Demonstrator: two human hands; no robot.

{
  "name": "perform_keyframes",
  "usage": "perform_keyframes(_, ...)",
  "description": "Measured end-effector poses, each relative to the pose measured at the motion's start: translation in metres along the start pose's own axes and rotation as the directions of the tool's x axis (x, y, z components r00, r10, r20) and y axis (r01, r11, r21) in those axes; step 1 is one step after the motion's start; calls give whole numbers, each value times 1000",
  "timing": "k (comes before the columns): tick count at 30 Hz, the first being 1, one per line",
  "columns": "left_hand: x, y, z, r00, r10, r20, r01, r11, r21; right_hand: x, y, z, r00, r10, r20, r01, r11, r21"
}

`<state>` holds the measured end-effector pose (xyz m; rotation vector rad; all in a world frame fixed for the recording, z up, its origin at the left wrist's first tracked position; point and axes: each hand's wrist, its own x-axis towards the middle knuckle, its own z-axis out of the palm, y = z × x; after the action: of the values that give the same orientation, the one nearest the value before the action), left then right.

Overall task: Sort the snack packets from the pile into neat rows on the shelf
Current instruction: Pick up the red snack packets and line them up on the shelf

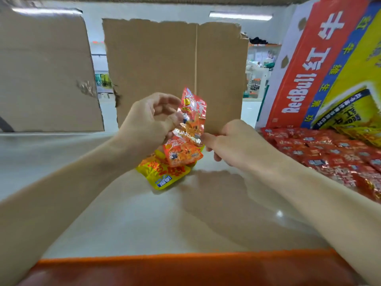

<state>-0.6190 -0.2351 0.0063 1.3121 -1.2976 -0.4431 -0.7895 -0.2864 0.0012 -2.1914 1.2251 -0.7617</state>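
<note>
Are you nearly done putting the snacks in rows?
Nearly. Many red packets already lie in rows at the right. The left hand and right hand hold one upright packet. Left to sort: an orange packet lying on a yellow packet.

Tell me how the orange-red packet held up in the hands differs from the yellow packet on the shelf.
The held packet is upright in the air, gripped by the left hand and pinched low by the right hand; the yellow packet lies flat on the shelf. The held packet is orange-red, the yellow packet yellow. A second packet overlaps the yellow packet, not the held packet. Both are glossy.
</note>
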Motion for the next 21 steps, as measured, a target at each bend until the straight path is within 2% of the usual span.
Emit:
perform_keyframes(4, -6, 5, 2, 995, 88, 44, -85, 994, -71, -3, -5, -3, 999, -39, -34, 41, 997, 59)
perform_keyframes(10, -7, 7, 2, 991, 112, 77, -105, 990, -96, -3, -5, -6, 990, -89, -113, 94, 995, 39)
perform_keyframes(14, -6, 7, 1, 992, 109, 65, -104, 991, -82, -2, -3, -4, 985, -125, -121, 127, 992, 1)
perform_keyframes(21, -4, 8, 1, 999, 13, 51, -7, 993, -119, -4, -5, -4, 977, -172, -127, 171, 985, -21)
